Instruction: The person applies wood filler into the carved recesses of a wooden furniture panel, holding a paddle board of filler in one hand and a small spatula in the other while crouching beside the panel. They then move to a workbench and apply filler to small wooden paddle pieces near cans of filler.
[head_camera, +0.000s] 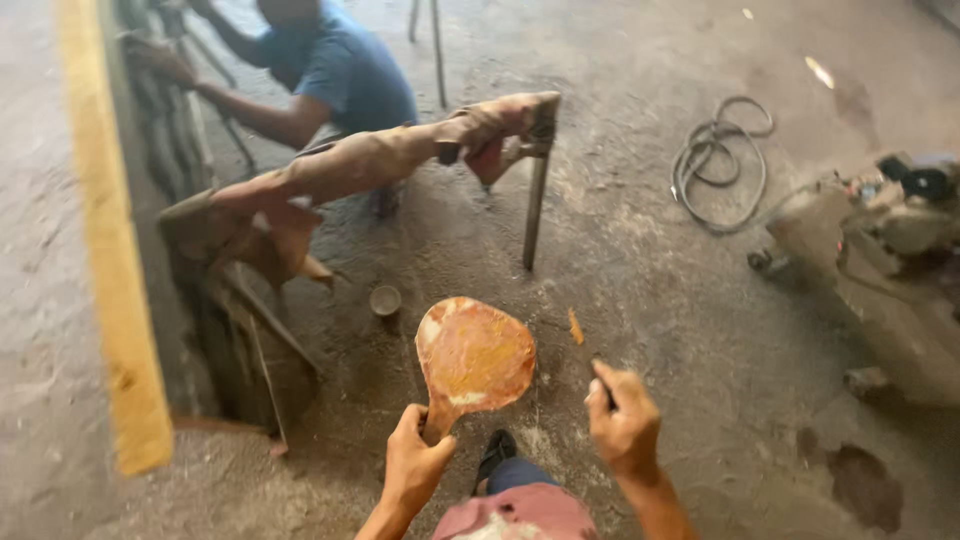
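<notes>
In the head view, the left hand (415, 465) has its grip closed round the handle of a rusty paddle-shaped plate (474, 356), whose long axis runs up and away from it. Right of the plate, the right hand (624, 418) pinches a small dark tool (604, 385), near its edge.

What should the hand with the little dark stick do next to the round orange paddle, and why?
Probably bring the right hand leftward until its small dark tool meets the paddle. The left hand holds the paddle up by its handle, face showing, and the tool is apart from it, to its right.
</notes>
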